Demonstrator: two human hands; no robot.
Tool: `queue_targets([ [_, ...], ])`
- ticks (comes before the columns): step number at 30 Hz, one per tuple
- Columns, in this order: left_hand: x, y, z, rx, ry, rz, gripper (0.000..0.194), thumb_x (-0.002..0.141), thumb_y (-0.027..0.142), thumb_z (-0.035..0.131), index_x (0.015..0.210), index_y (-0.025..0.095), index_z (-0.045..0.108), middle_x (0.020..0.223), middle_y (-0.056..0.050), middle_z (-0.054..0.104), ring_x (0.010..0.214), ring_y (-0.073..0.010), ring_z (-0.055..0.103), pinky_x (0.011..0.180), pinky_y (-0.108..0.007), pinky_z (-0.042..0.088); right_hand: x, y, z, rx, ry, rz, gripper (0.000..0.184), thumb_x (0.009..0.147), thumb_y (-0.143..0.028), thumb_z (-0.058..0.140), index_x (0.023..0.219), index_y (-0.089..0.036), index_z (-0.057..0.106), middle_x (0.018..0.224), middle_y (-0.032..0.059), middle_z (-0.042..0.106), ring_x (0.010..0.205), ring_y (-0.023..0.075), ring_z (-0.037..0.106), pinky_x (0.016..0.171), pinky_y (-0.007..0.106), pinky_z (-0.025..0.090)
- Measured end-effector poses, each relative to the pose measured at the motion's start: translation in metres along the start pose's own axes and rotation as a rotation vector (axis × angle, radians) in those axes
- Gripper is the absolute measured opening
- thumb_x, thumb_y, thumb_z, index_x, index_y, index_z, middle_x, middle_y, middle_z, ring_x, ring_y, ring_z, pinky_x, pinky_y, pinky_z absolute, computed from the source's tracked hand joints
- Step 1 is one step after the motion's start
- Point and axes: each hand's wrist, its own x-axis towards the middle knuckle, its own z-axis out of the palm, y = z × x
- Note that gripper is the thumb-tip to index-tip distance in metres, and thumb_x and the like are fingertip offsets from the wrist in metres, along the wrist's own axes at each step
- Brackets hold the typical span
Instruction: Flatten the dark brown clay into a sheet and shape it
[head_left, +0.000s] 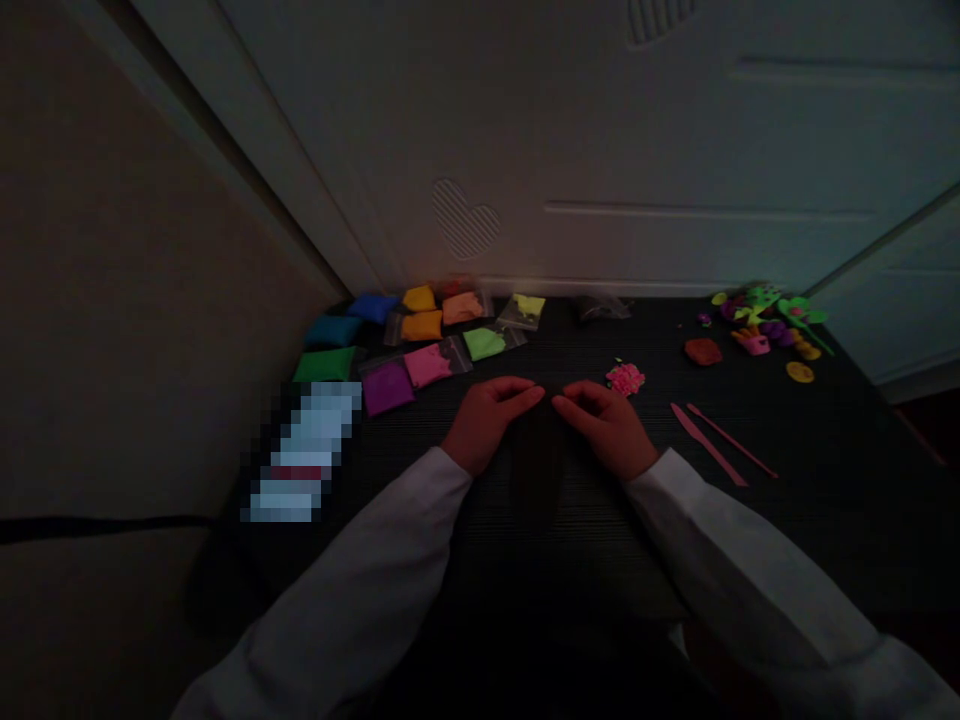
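Above the middle of the dark tabletop, my left hand and my right hand face each other, fingertips almost meeting. Each is closed in a pinch of thumb and forefinger. Whatever lies between the fingertips is too dark and small to make out. A dim brownish oblong patch shows below them; I cannot tell if it is an object or a reflection. Just behind my right hand lies a pink flower-like clay cluster. Nearest my left hand are bags of pink clay and light green clay.
More clay packets, such as purple and green, lie at left beside a blurred bright screen. At right are a pink plastic knife, a thin pink tool, a reddish lump and several small clay figures. A white panel rises behind.
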Motion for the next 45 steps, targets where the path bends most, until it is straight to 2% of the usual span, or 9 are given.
queue_targets([
  [8,0.001,-0.001,0.000,-0.038,0.002,-0.002,0.021,0.064,0.033,0.068,0.078,0.018,0.065,0.073,0.003,0.062,0.064,-0.0070,0.052,0.064,-0.020,0.039,0.000,0.002,0.000,0.008,0.001,0.019,0.021,0.071,-0.039,0.059,0.078,-0.020,0.057,0.071,-0.0023,0.055,0.066,0.0110,0.050,0.061,0.024,0.039],
  [13,0.000,0.003,-0.001,-0.090,-0.137,-0.073,0.032,0.066,0.032,0.067,0.096,0.020,0.061,0.091,-0.001,0.065,0.079,-0.0121,0.058,0.074,-0.026,0.043,0.002,0.001,-0.001,0.137,0.040,0.046,0.022,0.069,-0.039,0.061,0.080,-0.021,0.057,0.072,-0.0021,0.057,0.063,0.0102,0.051,0.059,0.023,0.040],
  [17,-0.001,0.005,-0.003,0.034,-0.228,-0.104,0.028,0.064,0.031,0.068,0.088,0.017,0.064,0.090,-0.004,0.066,0.076,-0.0136,0.060,0.073,-0.027,0.044,0.004,-0.002,-0.003,0.159,0.119,0.083,0.023,0.068,-0.040,0.061,0.078,-0.020,0.057,0.063,-0.0031,0.054,0.054,0.0083,0.046,0.052,0.022,0.037],
  [24,-0.004,0.006,-0.001,0.093,-0.236,-0.059,0.028,0.065,0.029,0.067,0.091,0.018,0.064,0.091,-0.003,0.067,0.078,-0.0154,0.061,0.072,-0.027,0.046,0.004,-0.004,-0.008,0.208,0.036,0.132,0.022,0.066,-0.038,0.064,0.075,-0.019,0.060,0.060,-0.0039,0.052,0.050,0.0064,0.040,0.047,0.021,0.033],
  [31,-0.004,0.006,-0.002,0.179,-0.194,-0.054,0.053,0.064,0.032,0.069,0.114,0.023,0.053,0.085,-0.002,0.066,0.074,-0.0158,0.061,0.064,-0.025,0.046,0.003,-0.001,-0.009,0.243,0.055,0.161,0.025,0.066,-0.040,0.065,0.064,-0.017,0.055,0.055,-0.0052,0.048,0.049,0.0061,0.038,0.046,0.021,0.029],
  [33,-0.003,0.006,-0.003,0.131,-0.257,-0.079,0.044,0.064,0.031,0.068,0.106,0.020,0.058,0.089,-0.003,0.066,0.077,-0.0158,0.061,0.067,-0.025,0.046,0.003,0.000,-0.009,0.312,0.073,0.159,0.023,0.067,-0.039,0.065,0.067,-0.018,0.056,0.056,-0.0052,0.048,0.049,0.0061,0.039,0.046,0.021,0.029],
  [36,-0.003,0.007,-0.004,0.160,-0.331,-0.123,0.025,0.067,0.033,0.064,0.085,0.016,0.064,0.081,-0.003,0.066,0.070,-0.0130,0.059,0.062,-0.022,0.044,0.004,0.001,-0.009,0.412,0.087,0.132,0.021,0.068,-0.038,0.065,0.068,-0.019,0.056,0.057,-0.0054,0.048,0.049,0.0060,0.039,0.047,0.021,0.029],
  [41,-0.005,0.012,-0.005,0.311,-0.280,-0.098,0.027,0.067,0.040,0.062,0.072,0.014,0.063,0.064,0.002,0.061,0.055,-0.0077,0.051,0.049,-0.018,0.035,0.004,0.003,-0.008,0.461,0.057,0.101,0.017,0.068,-0.035,0.066,0.077,-0.021,0.061,0.063,-0.0052,0.053,0.054,0.0066,0.045,0.053,0.022,0.036],
  [45,-0.006,0.013,-0.004,0.314,-0.294,-0.078,0.026,0.067,0.039,0.062,0.067,0.013,0.061,0.059,0.005,0.057,0.051,-0.0055,0.047,0.048,-0.017,0.033,0.003,0.004,-0.007,0.454,-0.002,0.136,0.020,0.065,-0.032,0.068,0.082,-0.021,0.065,0.074,-0.0026,0.062,0.067,0.0109,0.055,0.065,0.025,0.042],
])
